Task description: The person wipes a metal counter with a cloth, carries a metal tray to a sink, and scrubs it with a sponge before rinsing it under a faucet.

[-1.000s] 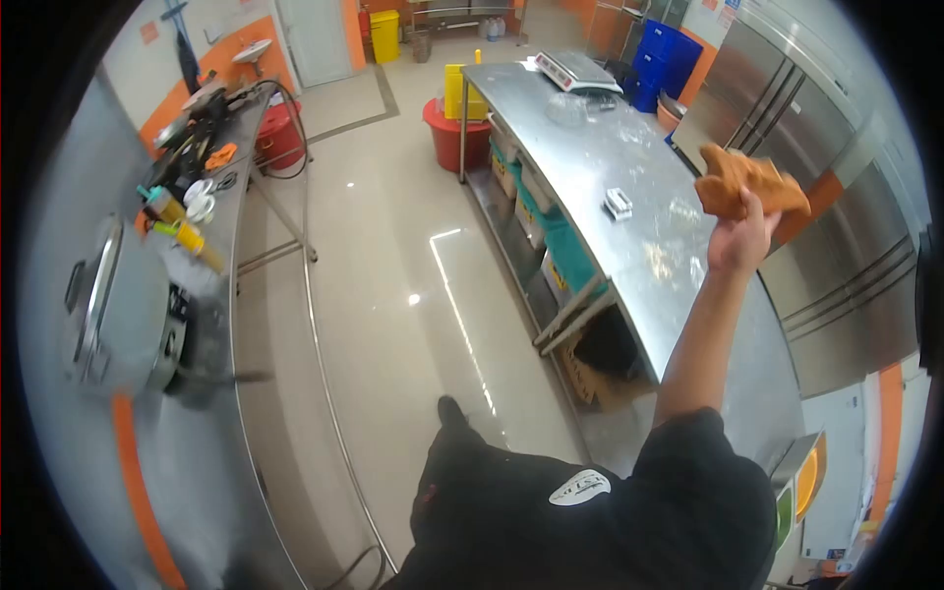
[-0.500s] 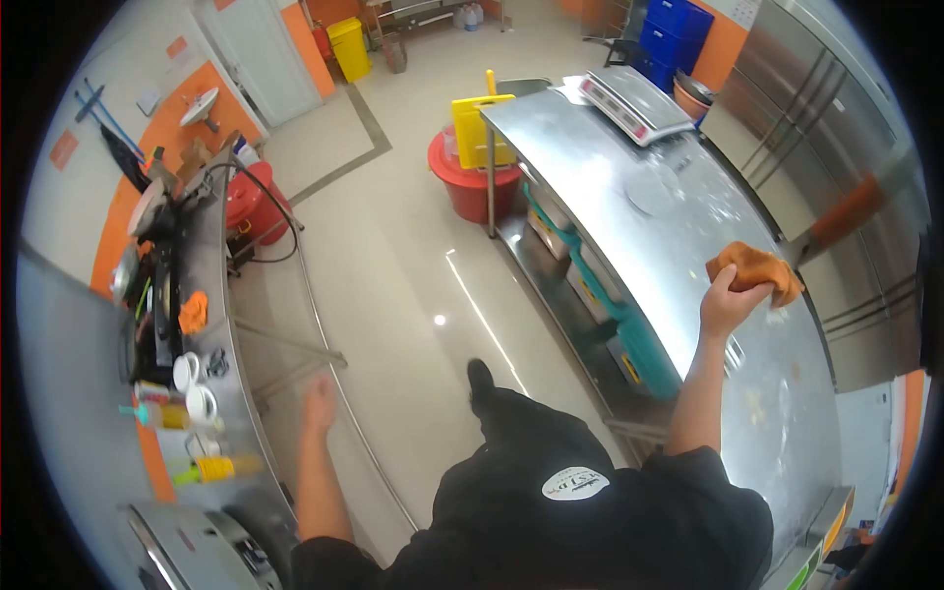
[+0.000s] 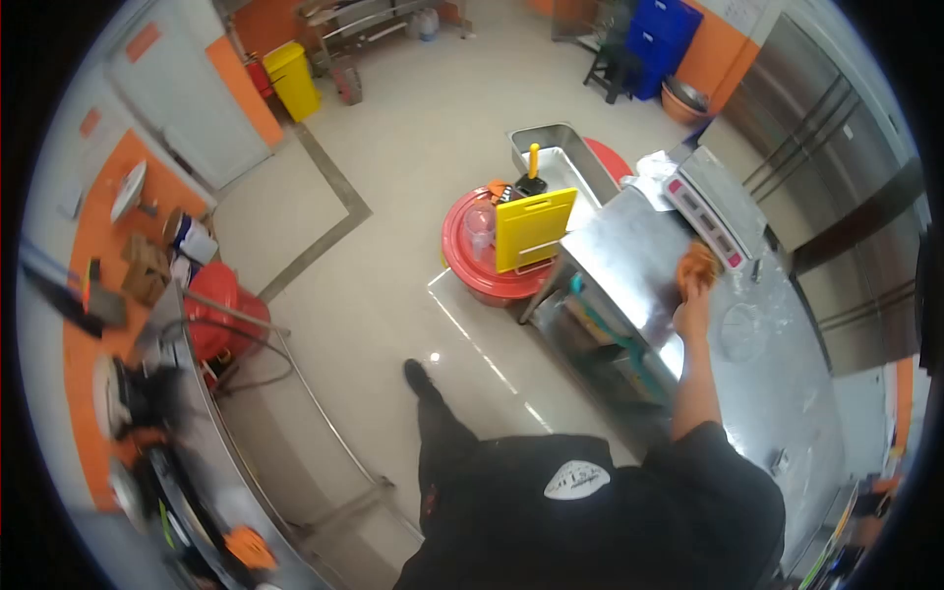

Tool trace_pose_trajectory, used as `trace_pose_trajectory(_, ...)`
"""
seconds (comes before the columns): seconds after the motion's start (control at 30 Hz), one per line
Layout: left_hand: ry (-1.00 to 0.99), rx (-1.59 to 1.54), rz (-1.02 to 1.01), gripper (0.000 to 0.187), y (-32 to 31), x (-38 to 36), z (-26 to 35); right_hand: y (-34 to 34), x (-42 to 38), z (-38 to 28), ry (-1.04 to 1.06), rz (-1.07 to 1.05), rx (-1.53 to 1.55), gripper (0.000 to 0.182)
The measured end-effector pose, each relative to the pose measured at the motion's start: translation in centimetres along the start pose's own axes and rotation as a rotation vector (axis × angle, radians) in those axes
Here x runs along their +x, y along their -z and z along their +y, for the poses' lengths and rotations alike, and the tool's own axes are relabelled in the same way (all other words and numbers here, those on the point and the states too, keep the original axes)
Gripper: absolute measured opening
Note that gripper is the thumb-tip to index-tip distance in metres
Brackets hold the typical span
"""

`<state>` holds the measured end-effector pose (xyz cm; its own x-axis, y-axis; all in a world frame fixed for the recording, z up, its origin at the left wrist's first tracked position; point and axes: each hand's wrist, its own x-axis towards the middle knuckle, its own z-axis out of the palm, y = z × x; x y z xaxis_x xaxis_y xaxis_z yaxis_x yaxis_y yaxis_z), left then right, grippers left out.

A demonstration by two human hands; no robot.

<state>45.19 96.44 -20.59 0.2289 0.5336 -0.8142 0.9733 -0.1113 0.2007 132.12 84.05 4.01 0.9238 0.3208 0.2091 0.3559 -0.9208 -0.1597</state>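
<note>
Gripping an orange cloth (image 3: 699,265), the right hand (image 3: 692,308) curls beside the scale (image 3: 723,199)

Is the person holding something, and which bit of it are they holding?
Yes: the right hand holds an orange cloth by its bunched near end. The left hand is out of view.

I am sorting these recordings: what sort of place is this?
Probably a commercial kitchen: a grey flat-topped weighing scale stands on a long steel table, near a yellow rectangular cutting board.
</note>
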Motion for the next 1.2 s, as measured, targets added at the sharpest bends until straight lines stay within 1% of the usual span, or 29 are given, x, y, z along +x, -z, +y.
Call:
trace_pose_trajectory(0.03,-0.014,-0.012,0.032,0.036,4.9,3.3,1.0,-2.1,-0.1,-1.7,-0.143,-0.320,-0.170,0.058)
trace_pose_trajectory(0.07,-0.012,0.005,0.043,0.037,9.2,6.3,0.9,-4.1,-0.7,-3.6,-0.181,-0.327,-0.174,0.058)
trace_pose_trajectory(0.13,-0.069,0.054,0.072,0.038,18.1,12.5,1.3,-5.5,-0.8,-6.4,-0.458,-0.007,-0.171,0.051)
trace_pose_trajectory(0.17,-0.142,0.099,0.098,0.039,23.5,16.5,2.1,-4.3,0.8,-8.7,-0.488,-0.005,-0.187,0.051)
trace_pose_trajectory(0.2,-0.260,0.185,0.149,0.039,29.1,20.9,3.2,-3.1,2.7,-11.1,-0.664,-0.128,-0.228,0.050)
trace_pose_trajectory(0.23,-0.553,0.307,0.323,0.040,34.9,24.9,4.0,-2.4,3.8,-13.6,-0.843,-0.257,-0.260,0.050)
trace_pose_trajectory(0.27,-0.322,0.402,0.172,0.040,43.7,29.8,6.3,-2.7,4.6,-15.5,-0.764,0.063,-0.126,0.041)
trace_pose_trajectory(0.3,-0.193,0.424,0.189,0.044,51.8,34.4,8.9,-3.1,5.8,-16.9,-0.801,0.059,-0.129,0.041)
trace_pose_trajectory(0.33,-0.038,0.143,0.123,0.044,60.5,37.3,12.9,-3.6,7.7,-18.4,-0.582,0.294,-0.057,0.038)
trace_pose_trajectory(0.37,-0.237,0.084,0.442,0.041,67.9,37.4,18.7,-4.3,9.6,-20.2,-0.350,0.528,0.014,0.035)
trace_pose_trajectory(0.43,-0.449,-0.081,0.626,0.027,80.3,44.4,25.3,-0.7,14.1,-32.0,-0.247,0.657,0.342,0.031)
trace_pose_trajectory(0.5,-0.387,-0.128,0.649,0.020,89.9,48.2,34.4,-2.3,18.8,-39.6,-0.068,0.692,0.389,0.025)
trace_pose_trajectory(0.57,-0.449,-0.161,0.651,0.021,95.4,52.3,41.9,-8.3,24.6,-45.2,0.092,0.671,0.515,0.024)
trace_pose_trajectory(0.63,-0.584,-0.150,0.649,0.024,99.2,56.7,48.2,-13.3,30.8,-53.6,-0.064,0.394,0.738,0.023)
trace_pose_trajectory(0.67,-0.658,-0.072,0.631,0.025,100.1,59.2,50.3,-17.5,33.1,-56.7,-0.027,0.345,0.738,0.022)
trace_pose_trajectory(0.73,-0.620,0.093,0.460,0.025,99.7,61.9,55.0,-22.2,39.2,-62.5,-0.054,0.173,0.871,0.020)
trace_pose_trajectory(0.77,-0.703,0.156,0.337,0.022,99.6,63.1,56.4,-23.2,41.4,-66.0,-0.139,0.030,1.013,0.020)
trace_pose_trajectory(0.8,-0.790,0.190,0.246,0.018,99.1,64.6,57.2,-24.9,43.2,-67.9,-0.077,-0.122,0.963,0.021)
trace_pose_trajectory(0.83,-0.711,0.061,0.064,0.015,98.7,67.1,56.8,-26.8,44.8,-69.3,-0.026,-0.278,0.910,0.023)
trace_pose_trajectory(0.87,-0.720,0.144,0.075,0.012,97.9,71.4,54.9,-28.5,46.4,-70.3,0.054,-0.405,0.875,0.025)
trace_pose_trajectory(0.9,-0.789,0.027,0.026,0.015,97.7,72.5,54.2,-30.6,47.4,-70.9,0.113,-0.529,0.848,0.028)
trace_pose_trajectory(0.93,-0.673,0.299,-0.078,0.020,99.5,71.6,55.6,-33.5,48.3,-70.9,0.019,-0.497,0.859,0.028)
trace_pose_trajectory(0.97,-0.797,0.160,-0.176,0.013,99.1,78.4,52.9,-36.7,49.2,-70.4,0.032,-0.533,0.701,0.028)
trace_pose_trajectory(1.0,-1.260,0.647,-0.161,0.034,99.7,79.1,54.6,-39.7,50.1,-69.4,0.048,-0.585,0.545,0.028)
trace_pose_trajectory(1.03,-0.883,0.707,-0.216,0.033,101.5,80.6,53.3,-42.0,51.0,-68.0,-0.154,-0.614,0.497,0.028)
trace_pose_trajectory(1.07,-0.746,0.759,-0.236,0.033,103.5,82.0,54.1,-44.1,51.8,-67.2,-0.353,-0.649,0.465,0.028)
trace_pose_trajectory(1.13,-0.680,0.852,-0.262,0.031,108.0,84.5,58.9,-46.8,51.5,-64.6,-0.899,-0.404,0.621,0.024)
trace_pose_trajectory(1.17,-0.686,0.892,-0.265,0.030,110.0,86.3,61.9,-47.4,51.4,-63.4,-0.937,-0.388,0.611,0.024)
trace_pose_trajectory(1.2,-0.696,0.935,-0.264,0.029,112.5,87.7,65.3,-48.0,51.2,-63.0,-1.414,-0.119,0.996,0.027)
